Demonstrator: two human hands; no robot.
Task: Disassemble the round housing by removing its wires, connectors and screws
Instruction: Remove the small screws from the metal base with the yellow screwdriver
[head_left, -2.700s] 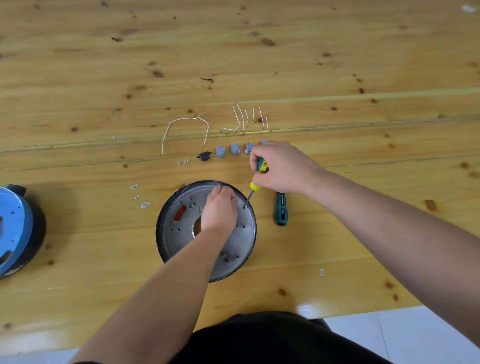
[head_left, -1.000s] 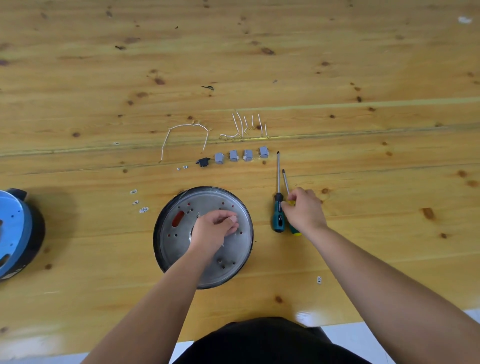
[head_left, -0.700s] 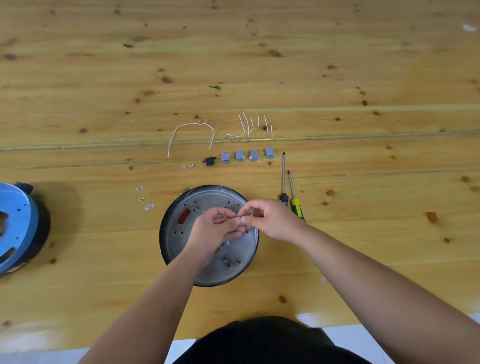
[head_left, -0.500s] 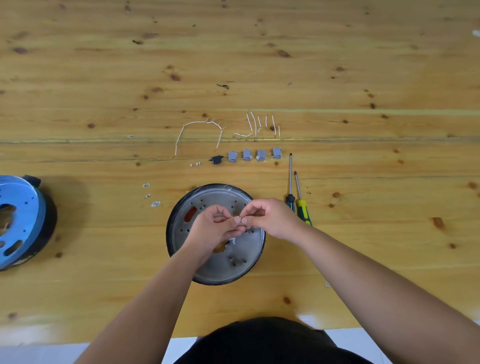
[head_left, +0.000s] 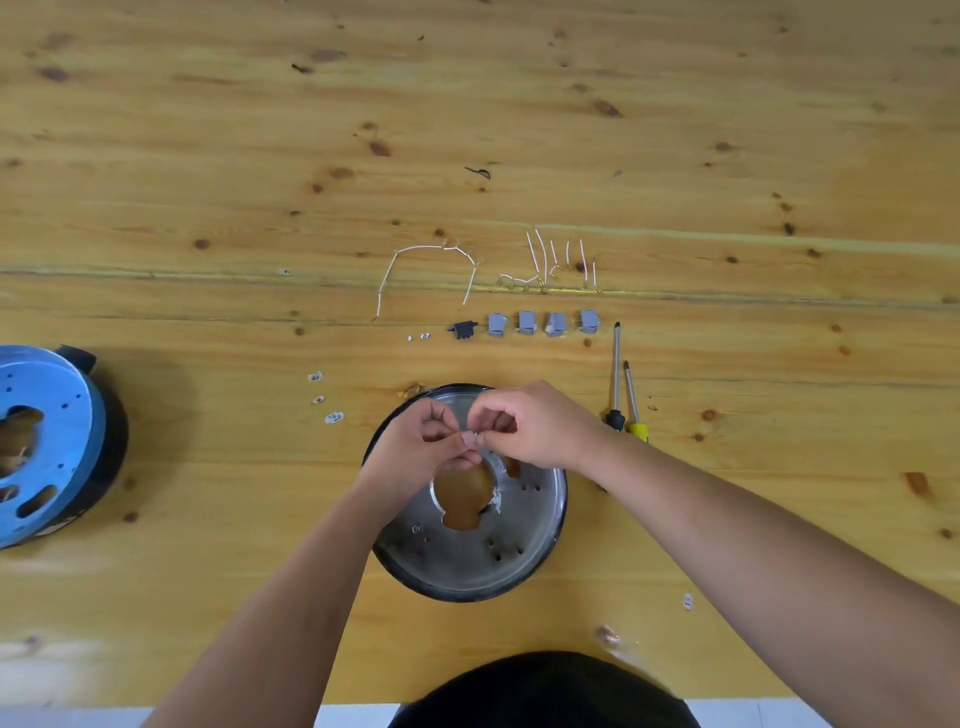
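i am pinching a tiny part between both hands, my left hand (head_left: 423, 447) and right hand (head_left: 530, 423), over the round housing (head_left: 467, 561). next, i judge, it is going to the tabletop (head_left: 727, 156) at twelve o'clock.

My hands (head_left: 470, 439) hide the housing's (head_left: 467, 561) far rim; whatever my fingertips (head_left: 471, 440) pinch is too small to tell. The blue reel (head_left: 47, 447) runs off frame.
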